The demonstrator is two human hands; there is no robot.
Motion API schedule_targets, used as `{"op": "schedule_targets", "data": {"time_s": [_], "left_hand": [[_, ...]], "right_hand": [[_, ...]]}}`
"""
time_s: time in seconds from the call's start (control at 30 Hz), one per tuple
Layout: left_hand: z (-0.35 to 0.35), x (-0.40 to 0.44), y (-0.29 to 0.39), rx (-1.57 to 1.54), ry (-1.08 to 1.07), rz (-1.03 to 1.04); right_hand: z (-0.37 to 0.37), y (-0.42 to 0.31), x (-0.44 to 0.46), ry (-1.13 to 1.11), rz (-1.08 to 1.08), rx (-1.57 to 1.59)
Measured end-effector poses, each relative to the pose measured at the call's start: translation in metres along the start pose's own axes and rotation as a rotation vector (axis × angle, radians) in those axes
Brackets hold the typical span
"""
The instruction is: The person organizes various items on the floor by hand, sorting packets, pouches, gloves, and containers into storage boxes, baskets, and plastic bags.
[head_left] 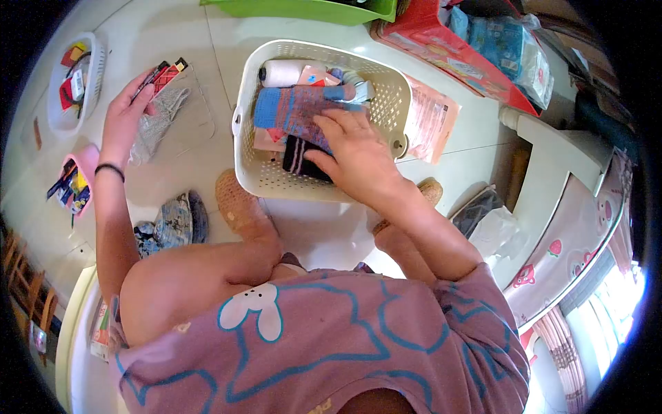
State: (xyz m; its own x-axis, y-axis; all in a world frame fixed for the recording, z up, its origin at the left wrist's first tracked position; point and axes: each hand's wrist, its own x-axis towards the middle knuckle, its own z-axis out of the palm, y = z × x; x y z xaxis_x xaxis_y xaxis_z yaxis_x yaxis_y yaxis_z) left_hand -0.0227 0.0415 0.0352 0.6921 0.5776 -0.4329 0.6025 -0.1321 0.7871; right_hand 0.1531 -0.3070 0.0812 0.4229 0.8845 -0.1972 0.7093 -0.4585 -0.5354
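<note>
My left hand (129, 103) is closed round several slim red and black pen-like items (165, 74), held above the floor. Below them lie a crumpled see-through mesh bag (163, 119) and a clear, thin-edged piece. My right hand (358, 152) reaches into a cream perforated basket (249, 165), fingers stretched out flat on a blue and multicoloured knitted glove (283, 107). Beside that glove is a black knitted item with pale stripes (298, 157), partly under my thumb. A white roll (281, 72) rests at the basket's back left.
At left stand a white basket (101, 76) of small items and a pink container (88, 155) with pens. A blue patterned cloth item (181, 219) lies near my foot. Behind are a green bin (303, 10) and a red box (441, 48); a pink packet (431, 121) lies right.
</note>
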Motion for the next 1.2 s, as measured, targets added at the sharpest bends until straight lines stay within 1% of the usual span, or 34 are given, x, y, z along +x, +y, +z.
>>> {"op": "schedule_targets", "data": {"time_s": [0.03, 0.1, 0.13, 0.2, 0.23, 0.3, 0.33, 0.37, 0.4, 0.43, 0.47, 0.53, 0.57, 0.63, 0.67, 0.7, 0.73, 0.77, 0.8, 0.83, 0.9, 0.93, 0.97, 1.0, 1.03, 1.1, 1.13, 1.17, 1.2], "left_hand": [[0.0, 0.01, -0.018, 0.002, 0.003, -0.002], [0.003, 0.025, -0.052, 0.145, 0.051, -0.175], [0.004, 0.031, -0.066, 0.144, 0.052, -0.178], [0.005, 0.036, -0.089, 0.358, 0.095, 0.009], [0.005, 0.032, -0.083, 0.355, 0.098, 0.003], [0.004, 0.029, -0.063, 0.784, 0.267, 0.288], [0.005, 0.026, -0.048, 0.783, 0.267, 0.282], [0.007, 0.024, -0.028, 0.582, 0.304, 0.31], [0.011, 0.022, -0.005, 0.379, 0.339, 0.337], [0.016, 0.016, 0.023, 0.108, 0.227, 0.323], [0.023, 0.011, 0.05, -0.163, 0.113, 0.307], [0.037, 0.009, 0.081, -0.61, -0.306, 0.386], [0.05, 0.006, 0.093, -0.612, -0.304, 0.391], [0.068, -0.004, 0.107, -1.24, -0.896, 0.325], [0.064, -0.013, 0.097, -1.176, -0.586, 0.134], [0.061, -0.012, 0.097, -1.18, -0.585, 0.136], [0.058, -0.009, 0.098, -1.058, -0.408, 0.136], [0.054, -0.007, 0.099, -0.93, -0.232, 0.135], [0.041, -0.004, 0.091, -1.073, -0.201, 0.096], [0.029, -0.003, 0.085, -1.074, -0.199, 0.097], [0.014, -0.005, 0.08, -1.205, -0.06, 0.118], [0.016, -0.009, 0.085, -1.258, -0.022, 0.1], [0.014, -0.01, 0.082, -1.258, -0.022, 0.1], [0.009, -0.01, 0.075, -1.29, -0.082, 0.127], [0.005, -0.009, 0.069, -1.32, -0.146, 0.155], [0.002, -0.009, 0.065, -1.294, -0.173, 0.155], [0.003, -0.01, 0.067, -1.268, -0.198, 0.15], [0.006, -0.012, 0.071, -1.271, -0.223, 0.169], [0.009, -0.015, 0.078, -1.218, -0.055, 0.088]], "right_hand": [[0.005, 0.0, 0.001, 0.0, -0.003, 0.002], [0.015, 0.002, 0.008, -0.018, -0.036, -0.09], [0.016, 0.005, 0.012, -0.021, -0.038, -0.09], [0.014, 0.011, 0.021, -0.206, 0.029, -0.224], [0.006, 0.012, 0.023, -0.211, 0.024, -0.226], [-0.025, 0.017, 0.029, -0.148, 0.455, 0.385], [-0.045, 0.017, 0.03, -0.039, 0.478, 0.399], [-0.063, 0.02, 0.029, 0.072, 0.502, 0.411], [-0.07, 0.032, 0.034, 0.236, 0.414, 0.602], [-0.075, 0.04, 0.04, 0.404, 0.32, 0.789], [-0.085, 0.032, 0.045, 0.405, 0.32, 0.786], [-0.105, 0.004, 0.061, 0.243, 0.181, 1.559], [-0.103, -0.005, 0.068, 0.243, 0.177, 1.555], [-0.094, -0.02, 0.083, -0.056, 0.225, 1.893], [-0.085, -0.021, 0.086, -0.031, 0.106, 1.436], [-0.084, -0.03, 0.081, -0.045, 0.134, 1.229], [-0.083, -0.039, 0.076, -0.065, 0.158, 1.022], [-0.062, -0.015, 0.077, -0.074, 0.062, 0.729], [-0.051, -0.007, 0.068, -0.194, 0.14, 0.423], [-0.042, 0.0, 0.059, -0.307, 0.212, 0.115], [-0.014, 0.027, 0.032, -0.44, 0.04, -0.069], [-0.006, 0.025, 0.025, -0.441, 0.039, -0.068], [0.002, 0.02, 0.019, -0.399, 0.096, -0.159], [0.006, 0.017, 0.017, -0.356, 0.154, -0.249], [0.006, 0.018, 0.018, -0.354, 0.157, -0.248], [0.003, 0.024, 0.021, -0.561, 0.184, -0.173], [0.0, 0.024, 0.018, -0.547, 0.194, -0.178], [-0.006, 0.021, 0.011, -0.437, 0.028, -0.137], [-0.014, 0.021, 0.007, -0.314, -0.139, -0.112]]}}
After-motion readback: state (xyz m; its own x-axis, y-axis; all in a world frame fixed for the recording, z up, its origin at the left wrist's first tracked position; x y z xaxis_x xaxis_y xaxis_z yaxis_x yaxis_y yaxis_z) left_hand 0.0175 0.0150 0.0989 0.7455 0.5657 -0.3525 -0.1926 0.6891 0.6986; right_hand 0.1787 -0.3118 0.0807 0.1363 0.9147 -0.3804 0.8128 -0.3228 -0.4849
